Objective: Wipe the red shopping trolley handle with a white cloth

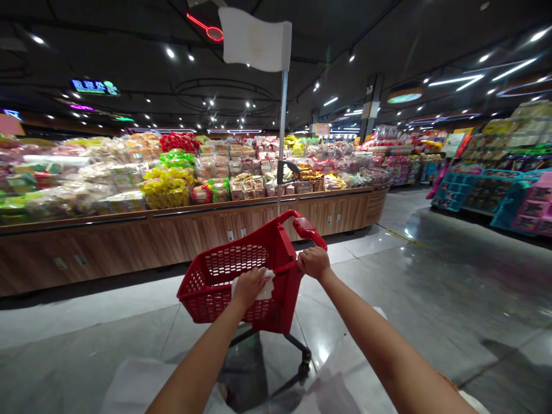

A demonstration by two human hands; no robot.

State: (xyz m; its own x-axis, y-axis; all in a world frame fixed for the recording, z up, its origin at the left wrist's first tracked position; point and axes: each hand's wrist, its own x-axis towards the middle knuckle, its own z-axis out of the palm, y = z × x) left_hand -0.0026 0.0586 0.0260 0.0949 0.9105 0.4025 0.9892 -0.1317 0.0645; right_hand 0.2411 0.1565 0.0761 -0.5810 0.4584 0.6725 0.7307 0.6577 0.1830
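Note:
A red plastic shopping cart [238, 257] stands side-on in front of me, its basket pointing left and its handle [307, 227] at the upper right. My right hand [314, 262] is closed round the cart's frame just below that handle. At the basket's near side, my left hand [250, 286] grips a white cloth [267, 286] against the rim. Part of the cloth is hidden behind the fingers. Inside the basket, the visible part shows no goods.
Beyond the cart runs a long wood-panelled display counter [207, 230] heaped with packaged snacks. A pole [283, 126] with a white flag-shaped sign rises behind the cart. Blue and pink display racks [483, 192] stand at the right on the shiny tiled floor [414, 287].

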